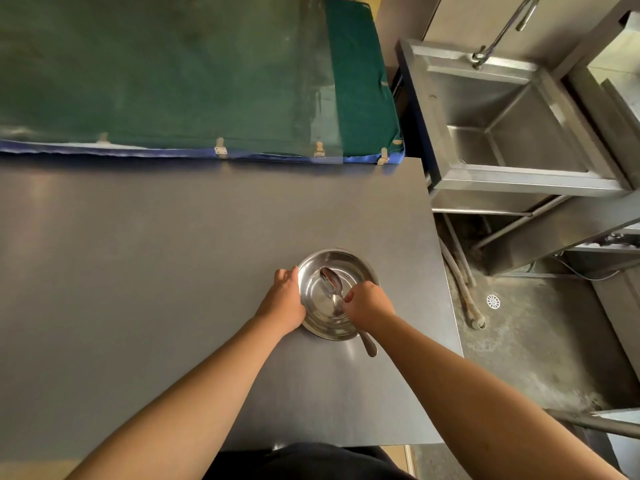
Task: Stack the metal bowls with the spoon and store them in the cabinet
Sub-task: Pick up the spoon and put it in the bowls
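A shiny metal bowl point(341, 263) sits on the grey table point(138, 271), right of the middle. I cannot tell whether it is one bowl or nested ones. My left hand point(285, 301) grips its left rim. My right hand point(369, 303) is over the bowl's right side, fingers closed on a metal spoon point(331, 280). The spoon's head lies inside the bowl and its handle end sticks out past the near rim. No cabinet shows.
A green padded mat point(173, 74) with a blue edge lies along the far side of the table. A steel sink point(512, 126) with a tap stands at the right, beyond the table's right edge. Below it are pipes and a floor drain point(492, 301).
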